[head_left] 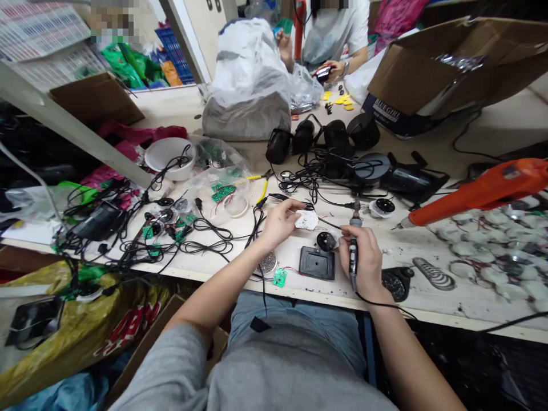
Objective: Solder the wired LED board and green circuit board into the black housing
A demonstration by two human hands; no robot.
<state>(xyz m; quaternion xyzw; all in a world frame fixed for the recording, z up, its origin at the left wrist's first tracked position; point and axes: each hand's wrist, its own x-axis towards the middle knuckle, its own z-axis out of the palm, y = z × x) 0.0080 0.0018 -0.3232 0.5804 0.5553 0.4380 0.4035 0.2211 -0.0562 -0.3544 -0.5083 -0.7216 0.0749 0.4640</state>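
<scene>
White and thin, a small speckled board is pinched at its left side between the thumb and fingertips of the left hand, seemingly lifted off the table near the middle. A soldering iron is gripped by the right hand, the fingers closed around its handle and its metal end pointed away from the body. Board and metal end are set apart, so no joint appears to be made at this instant. A dark cord is stretched between the board and the right hand; whether it is fixed to either cannot be told.

By the look of the parts, the work is judged only partly done. Red wires are seen running between a green circuit board and a black panel laid flat near the table's front edge. A black disc is left loose, it seems, beside the right fingertips. Much appears to remain: white round parts are heaped at the right, near an orange electric screwdriver, and black cases are grouped at the back, with cords tangled in front.
</scene>
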